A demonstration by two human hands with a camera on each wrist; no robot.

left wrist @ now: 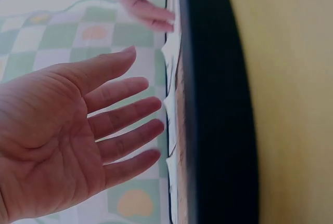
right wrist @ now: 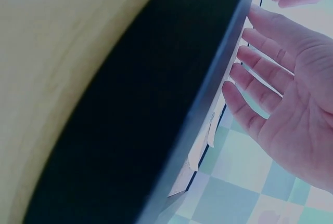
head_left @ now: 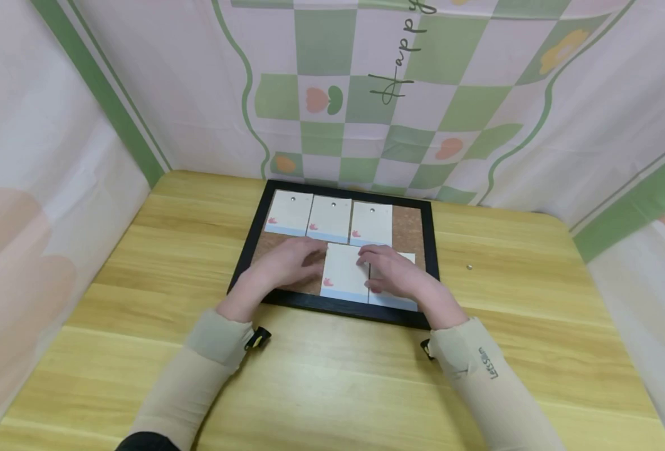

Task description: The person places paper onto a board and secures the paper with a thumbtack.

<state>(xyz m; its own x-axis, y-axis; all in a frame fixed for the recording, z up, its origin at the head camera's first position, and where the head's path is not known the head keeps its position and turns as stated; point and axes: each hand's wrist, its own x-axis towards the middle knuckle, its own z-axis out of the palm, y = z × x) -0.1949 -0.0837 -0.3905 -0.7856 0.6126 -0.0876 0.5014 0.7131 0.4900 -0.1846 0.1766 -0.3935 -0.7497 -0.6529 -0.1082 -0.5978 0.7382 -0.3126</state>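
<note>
A cork board (head_left: 408, 227) in a black frame lies on the table. Three white cards with blue lower edges form its upper row; the left one (head_left: 289, 216) bears a silver pushpin (head_left: 293, 199), as do the other two. Below them, a fourth card (head_left: 343, 272) sits beside a fifth card (head_left: 393, 299), partly covered by my right hand (head_left: 391, 269). That hand's fingers spread over both lower cards, fingertips at the card surface. My left hand (head_left: 289, 260) hovers above bare cork, left of the fourth card, its fingers extended and holding nothing in the left wrist view.
A loose silver pushpin (head_left: 469, 267) lies on the wooden table (head_left: 535, 326) to the right of the board. Behind the board hangs a green and white checked curtain (head_left: 366, 100). Cloth also lines both sides of the table.
</note>
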